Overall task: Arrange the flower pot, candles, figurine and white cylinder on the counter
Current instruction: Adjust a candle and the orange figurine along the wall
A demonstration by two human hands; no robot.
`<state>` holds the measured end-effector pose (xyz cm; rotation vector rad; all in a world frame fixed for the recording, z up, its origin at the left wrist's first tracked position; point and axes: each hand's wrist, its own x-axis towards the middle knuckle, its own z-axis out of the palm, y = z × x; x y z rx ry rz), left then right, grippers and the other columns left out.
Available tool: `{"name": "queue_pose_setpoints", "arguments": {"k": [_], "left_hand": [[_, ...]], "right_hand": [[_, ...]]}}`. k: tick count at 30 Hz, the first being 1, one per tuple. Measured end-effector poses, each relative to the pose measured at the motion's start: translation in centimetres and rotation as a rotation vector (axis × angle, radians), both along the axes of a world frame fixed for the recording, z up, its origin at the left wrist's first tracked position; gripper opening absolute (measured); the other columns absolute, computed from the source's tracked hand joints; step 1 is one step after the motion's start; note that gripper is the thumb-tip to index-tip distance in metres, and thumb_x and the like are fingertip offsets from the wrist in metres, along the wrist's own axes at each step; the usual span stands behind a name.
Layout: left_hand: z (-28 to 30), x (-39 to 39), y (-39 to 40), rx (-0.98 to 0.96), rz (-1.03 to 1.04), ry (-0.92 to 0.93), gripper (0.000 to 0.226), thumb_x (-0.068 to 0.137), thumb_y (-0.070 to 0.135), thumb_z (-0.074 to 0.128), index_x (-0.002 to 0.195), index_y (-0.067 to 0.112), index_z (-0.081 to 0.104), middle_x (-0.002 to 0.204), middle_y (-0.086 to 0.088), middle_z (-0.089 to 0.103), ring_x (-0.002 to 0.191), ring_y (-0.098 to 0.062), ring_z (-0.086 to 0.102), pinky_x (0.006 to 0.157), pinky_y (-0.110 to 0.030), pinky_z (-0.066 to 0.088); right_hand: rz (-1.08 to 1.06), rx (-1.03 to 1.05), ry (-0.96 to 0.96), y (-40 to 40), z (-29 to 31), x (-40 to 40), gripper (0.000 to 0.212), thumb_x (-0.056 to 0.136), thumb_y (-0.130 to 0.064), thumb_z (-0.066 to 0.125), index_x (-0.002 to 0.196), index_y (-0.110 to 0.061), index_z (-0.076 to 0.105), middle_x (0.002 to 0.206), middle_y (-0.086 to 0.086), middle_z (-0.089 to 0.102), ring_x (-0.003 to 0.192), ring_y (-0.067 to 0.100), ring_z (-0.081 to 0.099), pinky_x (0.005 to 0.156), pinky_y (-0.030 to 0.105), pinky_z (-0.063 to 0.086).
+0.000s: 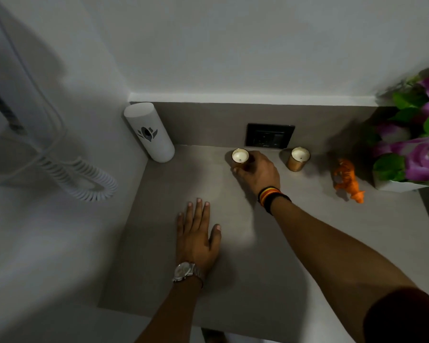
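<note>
My right hand is closed around a gold jar candle standing near the back of the grey counter. A second gold candle stands to its right, untouched. Further right an orange animal figurine stands on the counter. At the far right edge is a white pot with purple flowers and green leaves. The white cylinder, marked with a dark flower cutout, stands in the back left corner. My left hand lies flat on the counter, palm down, fingers spread, holding nothing.
A black wall socket sits on the backsplash behind the candles. A white coiled cord and a white appliance hang on the left wall. The counter's front edge runs along the bottom of the view.
</note>
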<state>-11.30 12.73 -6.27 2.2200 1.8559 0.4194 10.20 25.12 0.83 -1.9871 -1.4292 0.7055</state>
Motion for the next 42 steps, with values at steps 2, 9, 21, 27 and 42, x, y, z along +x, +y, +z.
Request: {"name": "queue_pose_setpoints", "arguments": {"k": [2, 9, 21, 27, 42], "left_hand": [[0.0, 0.0, 0.0, 0.006, 0.001, 0.000, 0.068, 0.101, 0.047, 0.036, 0.163, 0.022, 0.027, 0.173, -0.001, 0.018, 0.161, -0.019, 0.004, 0.129, -0.049, 0.006], [0.1, 0.0, -0.1, 0.007, 0.003, -0.003, 0.068, 0.101, 0.048, 0.036, 0.163, 0.022, 0.026, 0.173, 0.000, 0.017, 0.161, -0.018, 0.003, 0.129, -0.050, 0.007], [0.0, -0.1, 0.1, -0.053, -0.005, 0.037, 0.069, 0.102, 0.054, 0.026, 0.165, 0.024, 0.018, 0.174, 0.001, 0.008, 0.161, -0.020, -0.003, 0.130, -0.051, 0.005], [0.0, -0.2, 0.1, -0.050, -0.009, 0.039, 0.070, 0.102, 0.054, 0.024, 0.164, 0.023, 0.020, 0.173, -0.001, 0.010, 0.161, -0.022, 0.000, 0.129, -0.052, 0.007], [0.3, -0.2, -0.1, -0.049, -0.013, 0.049, 0.070, 0.102, 0.054, 0.024, 0.164, 0.022, 0.021, 0.173, 0.000, 0.011, 0.161, -0.022, 0.003, 0.130, -0.050, 0.006]], "right_hand": [[-0.028, 0.019, 0.020, 0.5, -0.1, 0.0, 0.055, 0.078, -0.046, 0.078, 0.124, -0.022, 0.060, 0.123, 0.004, 0.068, 0.111, 0.029, 0.064, 0.090, 0.041, 0.054], [-0.026, -0.018, 0.066, 0.8, -0.3, 0.1, 0.060, 0.080, -0.044, 0.078, 0.133, -0.023, 0.058, 0.128, 0.005, 0.068, 0.118, 0.030, 0.062, 0.099, 0.044, 0.052], [-0.560, 0.094, 0.148, -5.3, -0.6, 7.3, 0.071, 0.081, -0.038, 0.079, 0.137, -0.010, 0.046, 0.137, 0.014, 0.053, 0.121, 0.034, 0.057, 0.103, 0.046, 0.049], [-0.467, 0.039, 0.152, -1.9, -0.7, 8.7, 0.051, 0.083, -0.034, 0.075, 0.127, -0.015, 0.058, 0.122, 0.012, 0.069, 0.114, 0.035, 0.064, 0.094, 0.041, 0.053], [-0.549, 0.260, 0.147, -12.7, 1.0, 8.1, 0.039, 0.085, -0.031, 0.075, 0.118, -0.018, 0.061, 0.122, 0.003, 0.064, 0.082, 0.022, 0.065, 0.083, 0.041, 0.057]]}}
